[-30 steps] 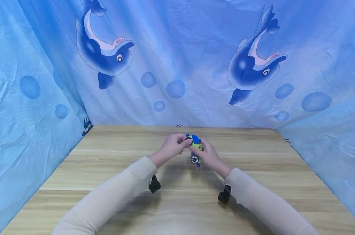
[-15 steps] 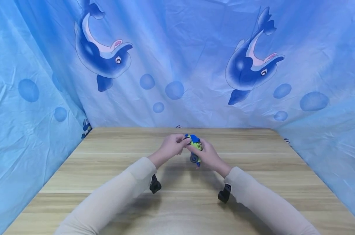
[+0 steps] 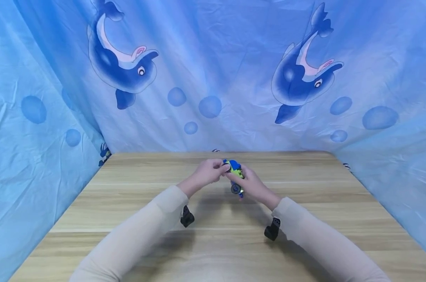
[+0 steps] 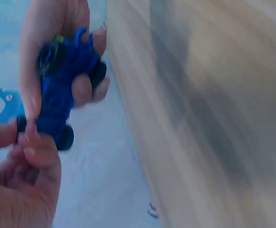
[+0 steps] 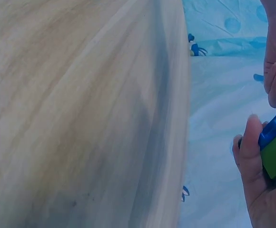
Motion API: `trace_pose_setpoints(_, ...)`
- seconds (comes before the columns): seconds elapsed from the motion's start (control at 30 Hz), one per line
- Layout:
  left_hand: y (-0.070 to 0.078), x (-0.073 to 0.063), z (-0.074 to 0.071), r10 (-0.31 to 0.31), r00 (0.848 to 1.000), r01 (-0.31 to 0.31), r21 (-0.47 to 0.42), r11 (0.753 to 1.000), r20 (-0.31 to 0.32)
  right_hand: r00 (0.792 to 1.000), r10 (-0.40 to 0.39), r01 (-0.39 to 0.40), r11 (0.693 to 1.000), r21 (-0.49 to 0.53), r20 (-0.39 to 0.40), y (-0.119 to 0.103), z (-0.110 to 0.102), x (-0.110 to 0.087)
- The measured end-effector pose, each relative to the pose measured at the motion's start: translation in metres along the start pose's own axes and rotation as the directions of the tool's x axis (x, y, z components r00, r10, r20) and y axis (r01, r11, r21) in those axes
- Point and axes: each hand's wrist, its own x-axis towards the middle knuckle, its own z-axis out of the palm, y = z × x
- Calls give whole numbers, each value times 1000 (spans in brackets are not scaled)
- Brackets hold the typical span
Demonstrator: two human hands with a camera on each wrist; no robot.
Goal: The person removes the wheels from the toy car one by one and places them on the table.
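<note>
Wood-grain surface (image 3: 220, 250), walled by blue dolphin-print sheeting (image 3: 241, 129)

Above it, left hand (image 3: 208, 172) pinches a toy car (image 3: 235, 165) at one end; right hand (image 3: 254, 185) grips its body.

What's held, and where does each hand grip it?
A toy car: the right hand grips its body; the left hand pinches a black wheel at one end.

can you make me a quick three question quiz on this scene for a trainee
1. Which colours show on the toy car?
A) red and white
B) blue and green
C) orange and pink

2. True or false: the toy car is held up off the table.

3. What does each hand do with the toy car?

Key:
1. B
2. True
3. The right hand grips it; the left hand pinches one end by a wheel.
</note>
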Motion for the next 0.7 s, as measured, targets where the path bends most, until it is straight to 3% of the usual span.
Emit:
trace_pose_setpoints(0.23, 0, 4, -4, 97, 993, -97, 6, 995, 72, 999, -30, 30, 999, -20, 33, -2, -5, 0)
trace_pose_setpoints(0.33, 1, 5, -5, 95, 991, -99, 40, 994, 90, 996, -45, 47, 999, -19, 71, -3, -5, 0)
trace_pose_setpoints(0.53, 4, 4, -3, 82, 993, -98, 199, 975, 90, 990, -60, 63, 998, -14, 130, 0, -4, 0)
trace_pose_setpoints(0.7, 5, 1, 0, 66, 997, -73, 174, 982, 49, 988, -65, 67, 998, -8, 138, 2, -3, 0)
